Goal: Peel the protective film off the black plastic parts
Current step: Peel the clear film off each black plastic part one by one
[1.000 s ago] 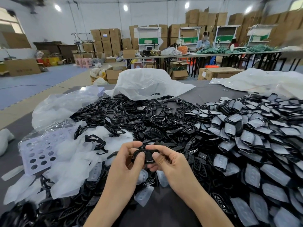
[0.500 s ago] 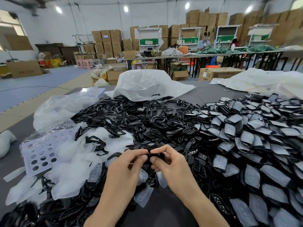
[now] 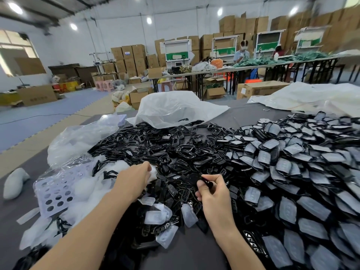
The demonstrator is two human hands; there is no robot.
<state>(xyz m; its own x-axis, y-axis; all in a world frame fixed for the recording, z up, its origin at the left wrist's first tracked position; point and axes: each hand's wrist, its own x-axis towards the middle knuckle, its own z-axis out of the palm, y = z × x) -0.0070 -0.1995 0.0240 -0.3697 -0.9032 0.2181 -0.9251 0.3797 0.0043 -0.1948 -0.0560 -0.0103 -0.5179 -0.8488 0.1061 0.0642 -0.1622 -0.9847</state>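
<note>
A person's two bare hands work over a grey table (image 3: 187, 252) crowded with small plastic pieces. Open room is scarce. One bare strip of tabletop lies at the near edge between the forearms. Another bare stretch runs along the table's left edge, which slants away toward the upper right. A pale rounded lump (image 3: 15, 182) sits alone on that left stretch. The far side is closed off by a white plastic bag (image 3: 175, 108), and a clear bag (image 3: 81, 137) is slumped at the far left.

The right hand (image 3: 213, 195) is raised just above the middle of the table. Its thumb and forefinger are clamped on a small black part (image 3: 206, 182), and the other fingers are curled beneath. The part is narrow, with its long axis slanting from lower right to upper left. Its free end points up and away, toward the left hand.

The left hand (image 3: 134, 180) reaches out to the left, fingers drawn together, with a white scrap of film (image 3: 154, 172) right at their tips. The back of the hand hides whether they pinch it.

A heap of film-covered parts (image 3: 292, 162) spreads to the right, reaching the picture's edge. Beyond the hands lies a heap of bare black frames (image 3: 165, 145). To the left, a pile of loose film (image 3: 83, 188) partly covers a lilac sheet with round holes (image 3: 54, 191).
</note>
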